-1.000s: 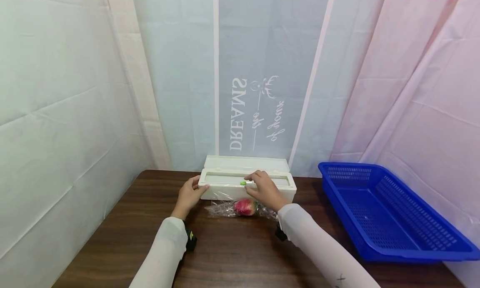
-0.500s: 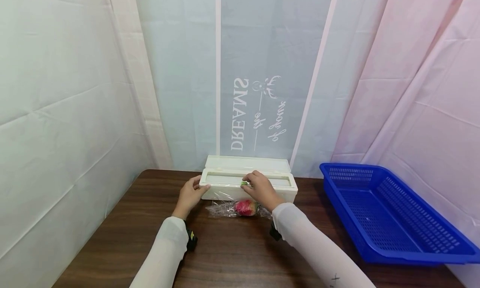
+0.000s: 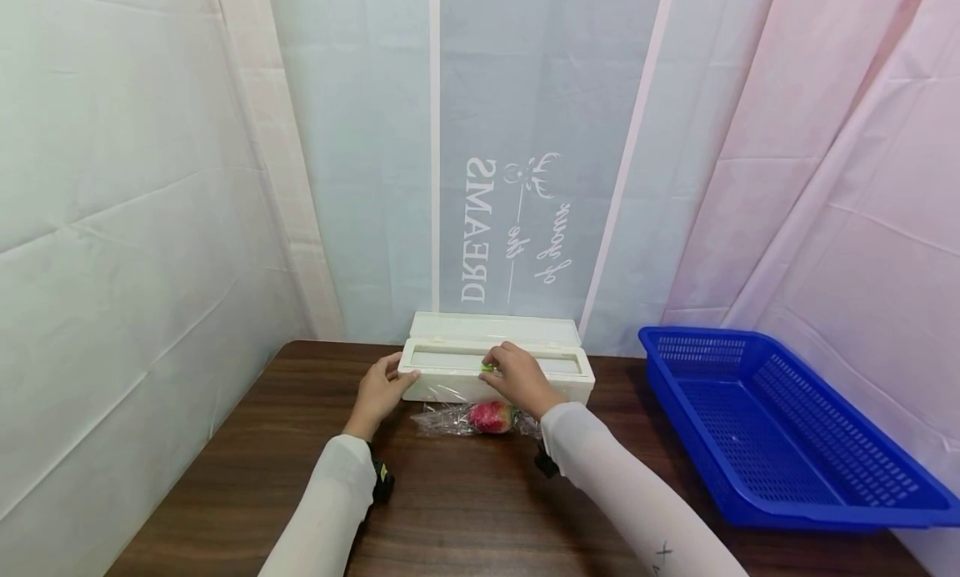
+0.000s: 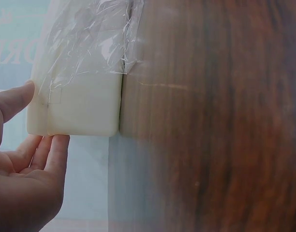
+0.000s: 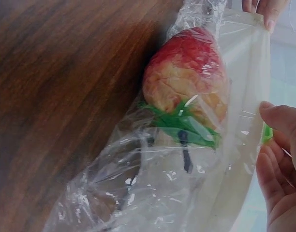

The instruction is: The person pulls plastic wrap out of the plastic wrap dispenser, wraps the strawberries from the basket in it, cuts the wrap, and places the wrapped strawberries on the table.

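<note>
A long white cling film dispenser (image 3: 450,385) stands at the back of the table with its lid (image 3: 495,327) tipped back. My left hand (image 3: 378,393) grips its left end, thumb at the front corner and fingers against the end face in the left wrist view. On the front rim, my right hand (image 3: 521,381) pinches a small green slide cutter (image 5: 267,133), mostly hidden by the fingers. Clear cling film (image 3: 442,418) drapes down the dispenser's front. In front lies a red and yellow fruit (image 5: 186,77) with a green leafy end, covered by film.
A blue perforated plastic basket (image 3: 780,435) stands on the right of the dark wooden table (image 3: 465,510). A printed curtain (image 3: 551,102) hangs right behind the dispenser, and pale cloth (image 3: 135,185) closes off both sides.
My right hand has shifted slightly left, and its fingers have come together around the green slide cutter. The left hand keeps its hold on the dispenser's end.
</note>
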A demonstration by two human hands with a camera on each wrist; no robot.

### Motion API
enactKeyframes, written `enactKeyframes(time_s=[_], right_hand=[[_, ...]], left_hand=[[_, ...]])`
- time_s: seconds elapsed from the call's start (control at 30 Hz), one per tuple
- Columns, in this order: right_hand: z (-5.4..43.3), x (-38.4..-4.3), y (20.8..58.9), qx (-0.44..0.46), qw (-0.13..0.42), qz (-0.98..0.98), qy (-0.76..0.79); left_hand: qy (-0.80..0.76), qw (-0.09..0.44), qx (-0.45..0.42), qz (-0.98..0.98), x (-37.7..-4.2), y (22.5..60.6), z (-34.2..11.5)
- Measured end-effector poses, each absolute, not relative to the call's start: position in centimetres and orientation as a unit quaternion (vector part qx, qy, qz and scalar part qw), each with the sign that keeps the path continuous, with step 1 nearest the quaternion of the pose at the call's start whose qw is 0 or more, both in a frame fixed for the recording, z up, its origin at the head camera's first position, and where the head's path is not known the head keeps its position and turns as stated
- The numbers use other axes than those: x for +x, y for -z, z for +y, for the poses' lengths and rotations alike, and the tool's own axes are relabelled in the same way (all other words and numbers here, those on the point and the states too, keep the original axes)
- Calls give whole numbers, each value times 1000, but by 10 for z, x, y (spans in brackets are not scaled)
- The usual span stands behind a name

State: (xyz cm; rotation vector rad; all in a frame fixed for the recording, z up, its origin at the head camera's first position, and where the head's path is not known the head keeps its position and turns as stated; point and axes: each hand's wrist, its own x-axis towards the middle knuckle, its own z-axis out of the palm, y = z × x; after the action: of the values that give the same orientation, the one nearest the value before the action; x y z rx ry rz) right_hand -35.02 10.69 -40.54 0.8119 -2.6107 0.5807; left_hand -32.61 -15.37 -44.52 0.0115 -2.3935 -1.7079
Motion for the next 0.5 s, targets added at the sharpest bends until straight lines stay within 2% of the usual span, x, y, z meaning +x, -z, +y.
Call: enactKeyframes(time_s=[0.5], right_hand=[[105,-349,414,304,208,-908,-201]], left_hand=[[582,96,-1,-808,-326,445,-154]])
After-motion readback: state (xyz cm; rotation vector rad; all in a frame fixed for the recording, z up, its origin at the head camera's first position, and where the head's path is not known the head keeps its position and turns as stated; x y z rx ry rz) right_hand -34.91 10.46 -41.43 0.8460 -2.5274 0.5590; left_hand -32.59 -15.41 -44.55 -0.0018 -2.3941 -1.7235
